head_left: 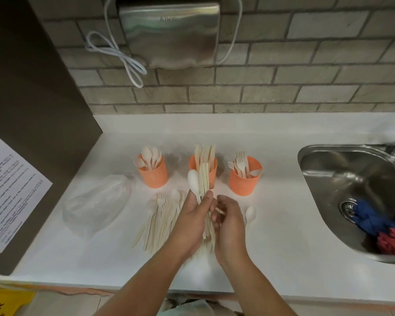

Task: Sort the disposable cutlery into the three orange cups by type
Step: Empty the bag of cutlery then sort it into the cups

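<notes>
Cutlery bundle (204,176), long axis near-far, heads pointing far at middle orange cup (192,164), gripped by left hand (192,221) and right hand (229,224).

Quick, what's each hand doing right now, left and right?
Left hand: grips a bundle of cutlery with a white spoon in it.
Right hand: fingers curled on that bundle's handles.
</notes>
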Demonstrator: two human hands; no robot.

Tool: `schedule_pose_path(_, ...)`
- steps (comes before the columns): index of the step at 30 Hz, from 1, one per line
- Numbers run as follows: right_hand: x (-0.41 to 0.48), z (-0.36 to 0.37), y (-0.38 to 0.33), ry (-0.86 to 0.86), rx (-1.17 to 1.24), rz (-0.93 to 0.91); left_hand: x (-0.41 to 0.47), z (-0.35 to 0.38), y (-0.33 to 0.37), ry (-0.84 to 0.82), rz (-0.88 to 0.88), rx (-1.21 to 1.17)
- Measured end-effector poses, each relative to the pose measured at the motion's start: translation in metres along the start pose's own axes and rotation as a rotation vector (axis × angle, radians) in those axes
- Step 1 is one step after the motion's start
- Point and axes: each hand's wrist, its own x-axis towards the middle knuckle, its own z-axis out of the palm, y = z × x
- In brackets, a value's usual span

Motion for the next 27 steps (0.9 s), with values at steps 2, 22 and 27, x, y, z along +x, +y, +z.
schedule_pose_path(2, -0.001, 0.005, -0.013, 0.021, -0.28, -0.287, 0.002, -0.014, 0.004, -0.04, 0.017, 0.215)
schedule_pose_path(22, 0.033, 0.082, -0.005, -0.154, -0.982, -0.827, 0.008, -0.098, 0.015, 0.007, 0.149, 0.804)
schedule_pose_path(27, 0.039, 0.089, -0.001, -0.19, -0.907, -0.78, 0.003, -0.11, 0.027, 0.026, -0.052, 0.398)
